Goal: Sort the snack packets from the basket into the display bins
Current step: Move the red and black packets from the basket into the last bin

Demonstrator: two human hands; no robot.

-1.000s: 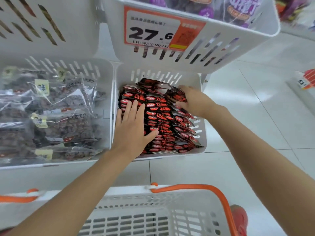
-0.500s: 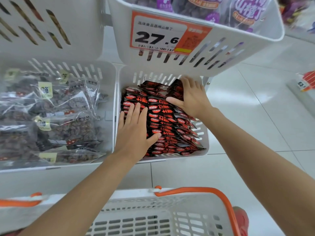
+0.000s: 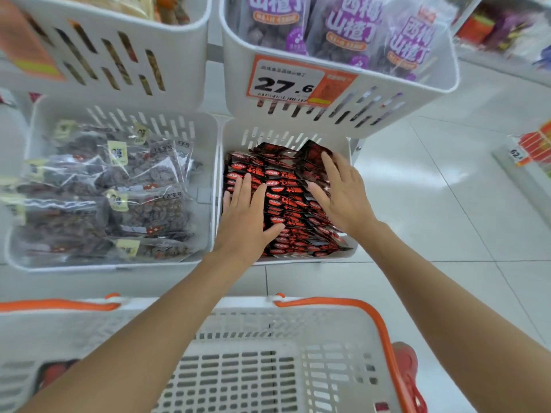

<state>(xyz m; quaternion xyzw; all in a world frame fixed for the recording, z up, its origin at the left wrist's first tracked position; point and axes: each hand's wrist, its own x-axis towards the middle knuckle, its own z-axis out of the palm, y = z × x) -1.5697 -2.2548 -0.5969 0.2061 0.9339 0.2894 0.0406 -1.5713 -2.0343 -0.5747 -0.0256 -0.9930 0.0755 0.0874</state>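
Red-black snack packets [image 3: 286, 201] lie stacked in lower display bin [image 3: 268, 135]; left hand [image 3: 247, 216] and right hand [image 3: 343, 201] press flat on top, fingers straight, slightly spread, pinching nothing. Pkts prob. light, thin, slick foil, liable to slide. Recommend gripping stack by side edges.

Packets [image 3: 290, 201] are stacked in the right bin [image 3: 277, 134], bags [image 3: 143, 186] in the left bin [image 3: 204, 174]; the basket [image 3: 313, 323] is set before both.

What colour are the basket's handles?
Orange, on a white slotted basket; the handles show clearly in the head view.
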